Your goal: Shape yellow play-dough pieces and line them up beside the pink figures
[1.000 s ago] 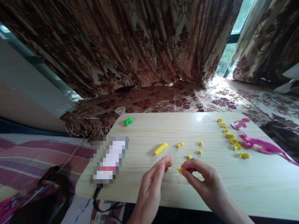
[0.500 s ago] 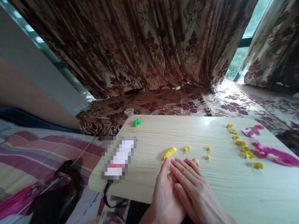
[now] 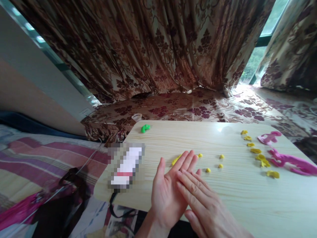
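Observation:
My left hand (image 3: 168, 191) is palm up above the near edge of the table, fingers stretched out and thumb apart. Flat across its palm lies my right hand (image 3: 205, 201), palm down with straight fingers. Anything between the two palms is hidden. Just beyond my left fingertips a yellow clay roll (image 3: 176, 160) is partly covered. Small yellow clay balls lie nearby, among them one ball (image 3: 208, 170) close to my right hand and another ball (image 3: 222, 156) farther off.
Several flattened yellow clay pieces (image 3: 256, 150) form a line at the right, beside pink clay shapes (image 3: 294, 163). A green clay piece (image 3: 145, 128) sits at the table's (image 3: 158, 135) far left corner. A blurred-out flat object (image 3: 127, 168) with a black strap (image 3: 115, 211) is at the left edge.
My left hand has shifted left and forward, its fingers now covering part of the yellow roll. My right hand has slid back across the left palm, uncovering a yellow ball.

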A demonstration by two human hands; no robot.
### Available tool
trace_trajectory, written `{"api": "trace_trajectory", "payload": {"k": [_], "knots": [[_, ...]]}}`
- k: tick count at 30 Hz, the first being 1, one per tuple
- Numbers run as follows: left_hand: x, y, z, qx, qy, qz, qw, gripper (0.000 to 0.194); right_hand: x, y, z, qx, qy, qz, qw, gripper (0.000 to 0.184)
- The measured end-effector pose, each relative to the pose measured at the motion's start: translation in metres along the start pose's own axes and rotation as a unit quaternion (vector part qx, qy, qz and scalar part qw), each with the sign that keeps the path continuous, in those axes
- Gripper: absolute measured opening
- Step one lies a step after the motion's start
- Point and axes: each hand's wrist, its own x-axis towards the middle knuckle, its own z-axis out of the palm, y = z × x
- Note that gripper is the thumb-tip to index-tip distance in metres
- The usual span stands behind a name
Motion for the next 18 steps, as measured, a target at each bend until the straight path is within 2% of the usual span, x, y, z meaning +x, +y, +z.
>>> {"api": "trace_trajectory", "payload": {"k": [2, 6, 11, 12, 16, 18], "knots": [[0.0008, -0.0007, -0.0012, 0.0, -0.007, 0.003, 1.0, 0.063, 0.0012, -0.0002, 0.0016, -0.004, -0.004, -0.004, 1.0, 0.056], [0.0004, -0.0028, -0.0041, 0.015, -0.012, -0.047, 0.999, 0.062, 0.0014, 0.0043, 0.0018, -0.031, -0.017, 0.058, 0.998, 0.054], [0.0029, -0.0016, -0.0035, 0.026, 0.006, 0.0, 1.0, 0.062, -0.0015, 0.0007, 0.0049, -0.012, -0.037, -0.041, 0.998, 0.057], [0.0035, -0.0034, -0.0038, 0.026, 0.008, -0.007, 1.0, 0.062, -0.0011, 0.0003, 0.0053, -0.011, -0.038, -0.037, 0.999, 0.057], [0.0018, -0.0077, -0.0074, 0.008, 0.01, -0.058, 0.998, 0.06, -0.0023, 0.0042, 0.0045, -0.029, -0.038, 0.054, 0.997, 0.055], [0.0007, -0.0054, -0.0096, 0.002, 0.01, -0.043, 0.999, 0.061, -0.0046, 0.0044, 0.0039, -0.019, -0.049, 0.03, 0.998, 0.056]]}}
